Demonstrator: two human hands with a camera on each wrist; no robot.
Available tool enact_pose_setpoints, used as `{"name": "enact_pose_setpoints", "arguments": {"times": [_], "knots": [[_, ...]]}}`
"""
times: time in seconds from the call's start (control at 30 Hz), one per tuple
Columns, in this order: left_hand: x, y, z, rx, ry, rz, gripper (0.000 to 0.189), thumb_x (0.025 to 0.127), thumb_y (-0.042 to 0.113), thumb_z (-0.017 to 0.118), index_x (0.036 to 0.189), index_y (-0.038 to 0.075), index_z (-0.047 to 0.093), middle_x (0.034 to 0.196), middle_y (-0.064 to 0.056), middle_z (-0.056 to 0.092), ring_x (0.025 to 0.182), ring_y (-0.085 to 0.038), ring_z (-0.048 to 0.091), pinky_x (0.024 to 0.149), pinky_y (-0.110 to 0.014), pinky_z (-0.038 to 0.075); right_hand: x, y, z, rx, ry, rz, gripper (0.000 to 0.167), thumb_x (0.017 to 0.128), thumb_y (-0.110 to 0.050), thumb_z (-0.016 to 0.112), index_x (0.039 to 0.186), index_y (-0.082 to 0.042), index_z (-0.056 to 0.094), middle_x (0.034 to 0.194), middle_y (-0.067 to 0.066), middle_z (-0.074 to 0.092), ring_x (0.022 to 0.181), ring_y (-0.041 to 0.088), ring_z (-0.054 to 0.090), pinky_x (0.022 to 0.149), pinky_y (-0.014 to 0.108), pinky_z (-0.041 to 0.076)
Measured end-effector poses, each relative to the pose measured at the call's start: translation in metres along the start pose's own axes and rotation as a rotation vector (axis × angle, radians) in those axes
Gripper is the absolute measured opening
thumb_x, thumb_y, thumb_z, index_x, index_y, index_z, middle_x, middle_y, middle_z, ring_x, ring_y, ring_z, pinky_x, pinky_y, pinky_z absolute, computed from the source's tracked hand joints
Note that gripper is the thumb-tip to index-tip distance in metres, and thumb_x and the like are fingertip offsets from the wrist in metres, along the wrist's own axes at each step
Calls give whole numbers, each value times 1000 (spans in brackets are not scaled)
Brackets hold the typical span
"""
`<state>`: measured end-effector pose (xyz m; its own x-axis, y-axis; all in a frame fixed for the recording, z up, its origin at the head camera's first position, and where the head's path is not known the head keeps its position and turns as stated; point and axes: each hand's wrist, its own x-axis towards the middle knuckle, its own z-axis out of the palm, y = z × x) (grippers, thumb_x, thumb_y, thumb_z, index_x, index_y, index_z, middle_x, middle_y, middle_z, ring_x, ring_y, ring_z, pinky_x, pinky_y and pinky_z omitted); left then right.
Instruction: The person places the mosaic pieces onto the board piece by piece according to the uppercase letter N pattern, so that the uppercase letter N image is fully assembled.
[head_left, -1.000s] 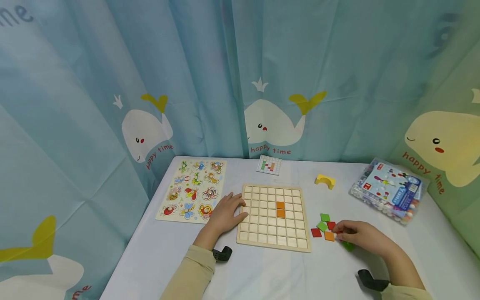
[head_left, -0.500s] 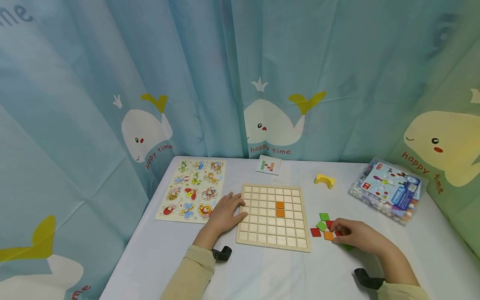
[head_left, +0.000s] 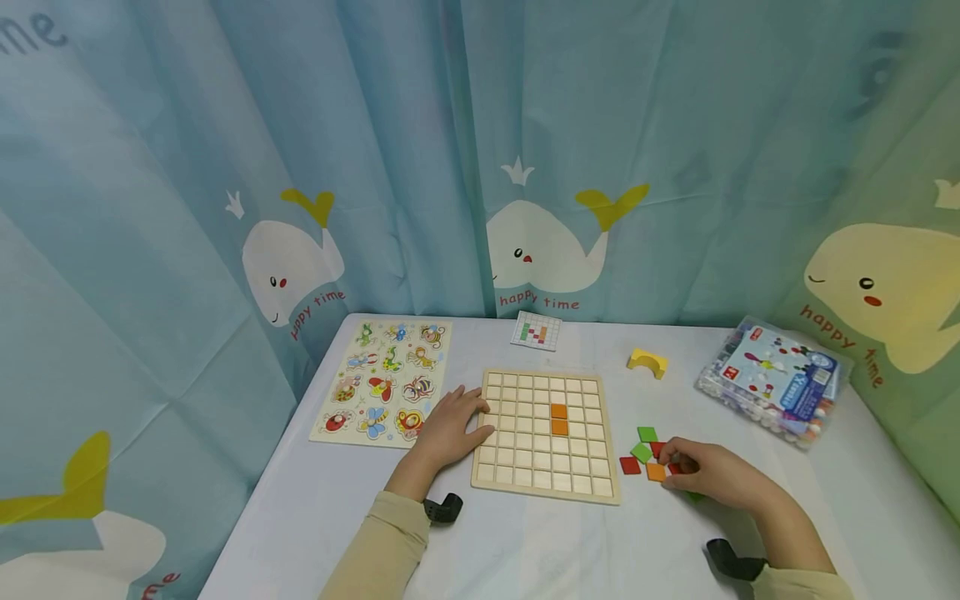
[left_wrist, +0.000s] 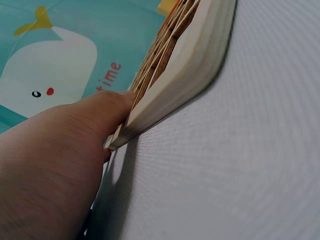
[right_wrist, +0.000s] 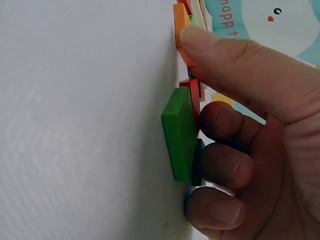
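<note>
My left hand (head_left: pixel 448 427) rests at the left edge of a square wooden grid board (head_left: pixel 525 495); in the left wrist view its thumb (left_wrist: pixel 112 107) lies against the board's rim. Two orange tiles (head_left: pixel 559 419) sit in the grid, one above the other. My right hand (head_left: pixel 716 473) is over loose tiles right of the board, fingers bent. Its thumb (right_wrist: pixel 200 40) is in front of an orange tile (right_wrist: pixel 181 25) in the right wrist view; whether it pinches anything is hidden. Near the curled fingers are a dark green tile (right_wrist: pixel 179 135) and red tiles. Light green tiles (head_left: pixel 647 434) lie just beyond.
A pattern card (head_left: pixel 536 331) lies behind the board, and an insect picture board (head_left: pixel 382 383) is at the left. A yellow arch block (head_left: pixel 648 362) and a clear box of small parts (head_left: pixel 776 379) stand at the back right. A curtain (head_left: pixel 420 167) surrounds the table.
My right hand has shifted slightly left and its fingertips have moved over the red tile beside the orange one. My left hand stays on the board's edge.
</note>
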<state>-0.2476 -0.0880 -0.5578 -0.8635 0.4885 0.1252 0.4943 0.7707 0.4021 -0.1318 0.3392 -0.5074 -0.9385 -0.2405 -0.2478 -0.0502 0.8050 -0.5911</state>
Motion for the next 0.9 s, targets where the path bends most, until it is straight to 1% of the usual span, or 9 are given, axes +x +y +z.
{"name": "enact_pose_setpoints", "arguments": {"times": [0.2,0.5,0.63,0.73,0.9], "knots": [[0,-1,-1,-9,-11,-12,34,95,51,59,120,27,58,155,3,43,150,-27,29,127,-41,20,1,-1,1,1,10,-2,26,86,-32,75,103,-20,59,76,-2,50,65,6,42,53,24,33],[0,0,-2,-9,-19,-20,34,95,50,59,120,27,58,156,4,42,151,-26,28,127,-41,20,1,0,1,-30,20,3,25,87,-31,75,103,-20,60,76,-3,51,66,6,44,54,24,34],[0,1,-2,-8,-21,-19,34,95,50,59,120,27,58,156,4,42,150,-26,29,127,-42,21,0,-2,-1,-40,21,2,25,87,-31,74,103,-19,60,77,-3,52,66,6,44,54,24,35],[-1,2,-1,-9,-21,-19,34,95,50,59,120,27,59,156,4,42,150,-27,29,127,-42,21,-1,-4,-5,-41,16,15,25,87,-31,74,104,-18,60,77,-3,53,66,7,45,54,23,36],[-1,2,-1,-12,-18,-21,34,95,49,59,120,27,59,156,4,42,151,-26,28,128,-41,20,0,-9,-11,-39,10,2,25,89,-27,72,106,-14,60,76,-2,55,63,7,46,51,22,38]]}}
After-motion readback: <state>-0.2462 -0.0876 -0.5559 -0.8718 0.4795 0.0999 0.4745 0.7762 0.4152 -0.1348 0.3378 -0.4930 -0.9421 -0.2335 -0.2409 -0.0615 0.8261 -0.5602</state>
